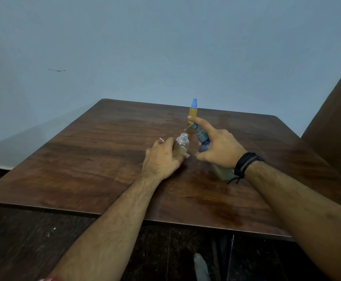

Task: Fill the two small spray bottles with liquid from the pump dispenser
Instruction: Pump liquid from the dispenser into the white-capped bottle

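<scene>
A small clear spray bottle with its cap off stands near the middle of the wooden table, holding a little yellowish liquid; my left hand grips its lower body. My right hand holds the pump dispenser, tilted toward the open bottle, with the index finger lying on the grey pump head. The pump's nozzle tip sits just above the open bottle's neck. A second small spray bottle, filled with orange liquid and closed with a blue cap, stands upright farther back.
A small white piece, perhaps the removed sprayer's tube, pokes out behind my left hand. A brown panel rises at the table's right side. The blue wall stands behind the table's far edge. Dark floor lies below the near edge.
</scene>
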